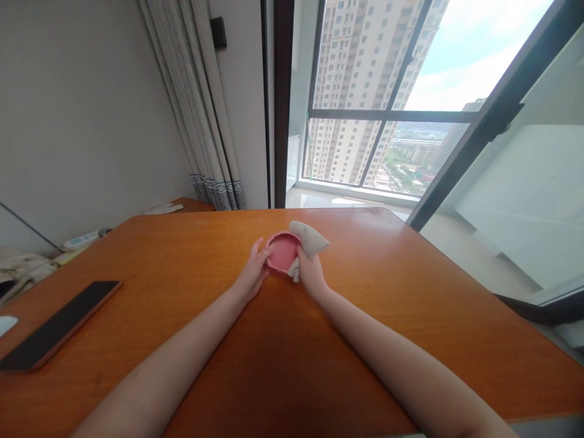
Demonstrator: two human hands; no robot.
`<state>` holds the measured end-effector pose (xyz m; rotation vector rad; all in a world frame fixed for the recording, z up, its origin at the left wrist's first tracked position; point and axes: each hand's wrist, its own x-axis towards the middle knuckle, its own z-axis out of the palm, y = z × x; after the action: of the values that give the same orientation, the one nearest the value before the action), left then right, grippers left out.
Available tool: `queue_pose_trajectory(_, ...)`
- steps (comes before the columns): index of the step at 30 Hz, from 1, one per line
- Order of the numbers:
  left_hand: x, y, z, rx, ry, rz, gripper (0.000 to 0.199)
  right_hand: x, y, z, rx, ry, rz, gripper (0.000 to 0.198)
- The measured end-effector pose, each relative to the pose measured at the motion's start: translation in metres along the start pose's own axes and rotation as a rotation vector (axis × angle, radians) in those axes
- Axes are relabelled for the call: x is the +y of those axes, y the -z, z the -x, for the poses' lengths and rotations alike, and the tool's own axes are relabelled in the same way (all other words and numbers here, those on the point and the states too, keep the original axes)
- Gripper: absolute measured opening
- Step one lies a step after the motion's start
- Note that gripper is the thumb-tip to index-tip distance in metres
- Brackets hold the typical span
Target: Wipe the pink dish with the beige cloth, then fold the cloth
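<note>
Head view: left hand (253, 267) grips the round pink bowl (283, 253), its base hidden; right hand (310, 271) clutches a beige cloth (311, 240) over the glossy orange wooden desk (365, 292), window (387, 91) beyond.

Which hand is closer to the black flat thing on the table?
Left. The left hand holds the pink bowl on the side toward the black flat slab; the right hand is farther, holding a cloth.

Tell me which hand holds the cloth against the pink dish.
The right hand: it presses the beige cloth on the pink dish; the left hand only steadies the rim.
</note>
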<state>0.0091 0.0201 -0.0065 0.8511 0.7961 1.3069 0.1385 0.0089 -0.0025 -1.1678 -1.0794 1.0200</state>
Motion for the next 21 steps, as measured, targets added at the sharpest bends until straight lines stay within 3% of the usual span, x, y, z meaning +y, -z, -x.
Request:
queue_pose_trajectory(2,-0.004,0.005,-0.003,0.035,-0.041,-0.117,0.036,-0.005,0.006,-0.007,-0.021,0.12,0.034,0.037)
queue_pose_trajectory(4,-0.008,0.011,-0.007,0.093,-0.116,-0.213,0.024,-0.006,0.004,-0.007,-0.065,0.146,0.041,0.037)
queue_pose_trajectory(6,-0.01,0.015,-0.01,0.163,-0.15,-0.19,0.021,-0.004,-0.005,0.001,-0.109,0.042,0.019,0.044)
queue_pose_trajectory(10,-0.007,0.012,-0.008,0.244,-0.101,0.055,0.029,0.002,-0.024,0.023,-0.102,-0.13,-0.088,0.05)
queue_pose_trajectory(14,-0.004,0.006,-0.001,0.122,-0.132,0.031,0.037,0.003,-0.022,0.025,-0.095,-0.171,-0.107,0.046)
queue_pose_trajectory(18,-0.002,0.009,-0.003,0.029,-0.005,-0.074,0.035,-0.001,-0.008,0.011,-0.071,-0.127,-0.083,0.044)
queue_pose_trajectory(21,-0.002,0.017,-0.009,0.002,-0.097,-0.239,0.035,-0.001,-0.002,0.004,-0.106,-0.152,-0.052,0.043)
